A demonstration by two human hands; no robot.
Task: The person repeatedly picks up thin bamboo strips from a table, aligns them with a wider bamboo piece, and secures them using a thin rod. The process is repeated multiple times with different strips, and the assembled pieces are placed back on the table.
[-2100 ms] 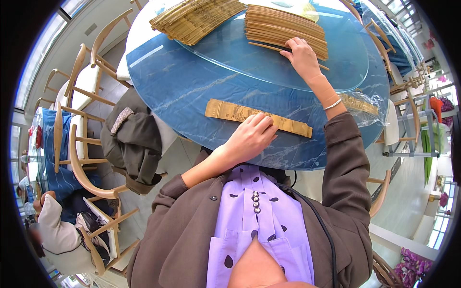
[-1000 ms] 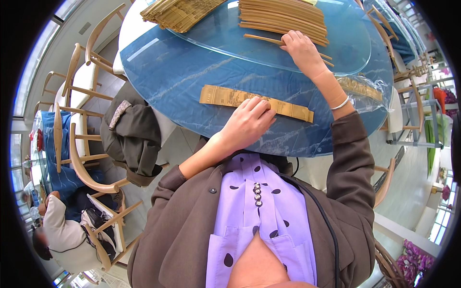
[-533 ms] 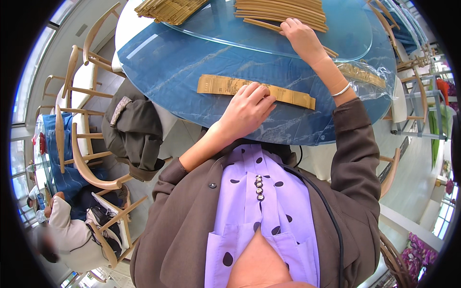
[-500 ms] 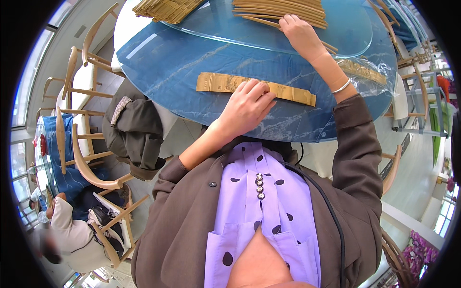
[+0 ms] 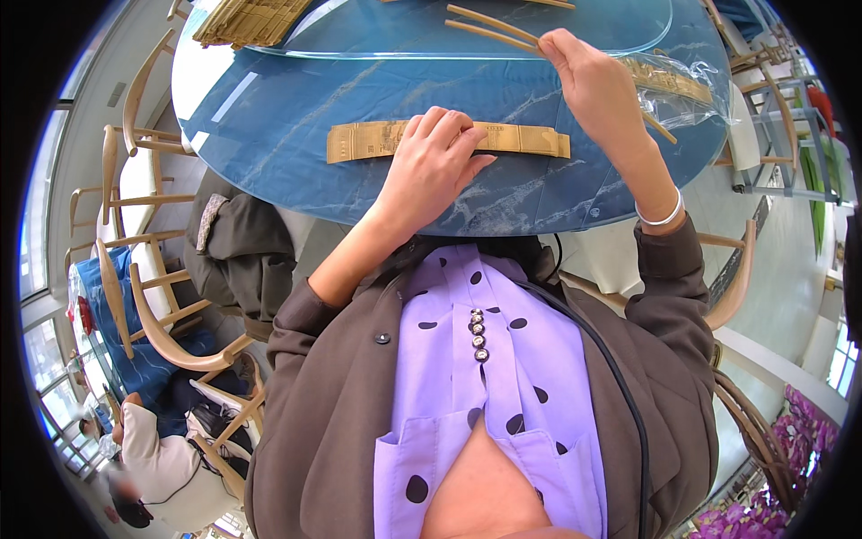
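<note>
A long tan paper chopstick sleeve [image 5: 364, 142] lies across the blue marbled table in front of me. My left hand [image 5: 429, 166] rests on its middle, fingers curled over it and thumb by its lower edge. Raised at the right, my right hand [image 5: 597, 94] pinches a pair of wooden chopsticks [image 5: 494, 30] near their middle. Their tips point up and left, and the other end [image 5: 660, 128] shows past my wrist. More chopsticks [image 5: 549, 4] are cut off by the top edge of the view.
A stack of tan paper sleeves [image 5: 251, 20] sits at the far left on the glass turntable [image 5: 377, 56]. Near the table's right edge lies a clear plastic bag [image 5: 691, 90] with tan paper inside. Wooden chairs stand around, one with a dark coat [image 5: 238, 242]. A person sits at the lower left.
My right hand has drawn the chopsticks away from the row on the turntable, toward me. My left hand remains on the sleeve. The view has shifted, pushing the row mostly out of sight.
</note>
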